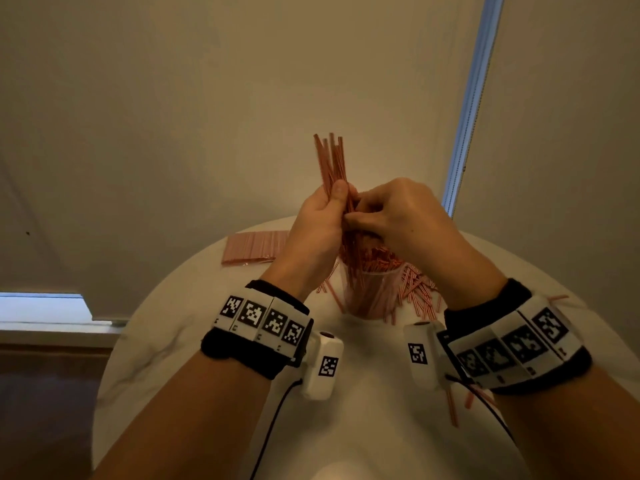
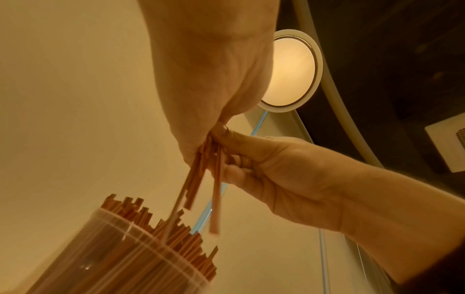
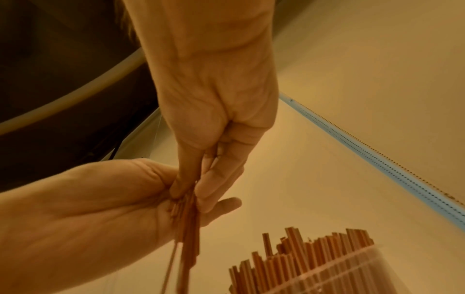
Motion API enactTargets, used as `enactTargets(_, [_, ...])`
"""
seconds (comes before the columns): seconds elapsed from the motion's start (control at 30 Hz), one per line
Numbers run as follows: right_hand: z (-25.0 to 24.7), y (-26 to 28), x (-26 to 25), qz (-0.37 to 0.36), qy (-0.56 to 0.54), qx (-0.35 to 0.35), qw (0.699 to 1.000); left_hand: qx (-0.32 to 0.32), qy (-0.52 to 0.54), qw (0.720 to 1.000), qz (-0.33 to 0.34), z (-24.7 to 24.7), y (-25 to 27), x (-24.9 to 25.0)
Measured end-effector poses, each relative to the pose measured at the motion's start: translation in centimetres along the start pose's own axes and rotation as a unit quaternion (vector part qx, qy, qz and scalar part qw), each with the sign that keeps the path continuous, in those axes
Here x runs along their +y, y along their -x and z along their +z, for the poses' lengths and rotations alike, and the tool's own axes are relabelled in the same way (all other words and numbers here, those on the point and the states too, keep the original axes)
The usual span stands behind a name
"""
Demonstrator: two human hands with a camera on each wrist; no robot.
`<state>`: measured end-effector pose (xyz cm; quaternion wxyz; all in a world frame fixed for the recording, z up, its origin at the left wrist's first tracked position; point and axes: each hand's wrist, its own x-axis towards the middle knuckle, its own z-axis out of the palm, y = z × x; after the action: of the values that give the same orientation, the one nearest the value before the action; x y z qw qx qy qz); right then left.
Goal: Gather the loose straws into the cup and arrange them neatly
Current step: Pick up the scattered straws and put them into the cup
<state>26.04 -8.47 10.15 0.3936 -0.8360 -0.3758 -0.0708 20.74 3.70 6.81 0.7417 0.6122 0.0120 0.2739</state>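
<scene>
Straws point(image 1: 330, 161) stand bunched upright above the cup point(image 1: 369, 292), likely so their ends can be squared before dropping in. Left hand point(image 1: 317, 220) wraps the bundle, thumb pointing to twelve o'clock; right hand point(image 1: 391, 209) pinches it from three o'clock. More loose straws point(image 1: 415, 289) lie on the surface point(image 1: 363, 427) beside the cup.

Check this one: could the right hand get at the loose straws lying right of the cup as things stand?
Probably not yet: the right hand pinches the bundle with the left hand. The loose straws lie uncovered beside the cup.
</scene>
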Motion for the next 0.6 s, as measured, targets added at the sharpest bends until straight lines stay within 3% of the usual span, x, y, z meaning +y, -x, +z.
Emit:
enactTargets(0.17, [0.7,-0.6,0.4,0.013,0.013,-0.047,0.999,0.102,0.150,0.983,0.012,-0.2,-2.9,-0.3])
enactTargets(0.33, [1.2,-0.5,1.3,0.052,-0.007,-0.133,0.990,0.096,0.287,0.953,0.004,-0.9,-3.8,-0.5])
enactTargets(0.53, [0.6,-0.3,1.4,0.076,-0.145,-0.121,0.979,0.052,0.237,0.970,0.035,-0.1,-3.7,-0.6])
enactTargets(0.6, [0.4,-0.1,1.4,0.060,-0.130,-0.149,0.978,0.063,0.226,0.971,0.045,-0.1,-3.7,-0.6])
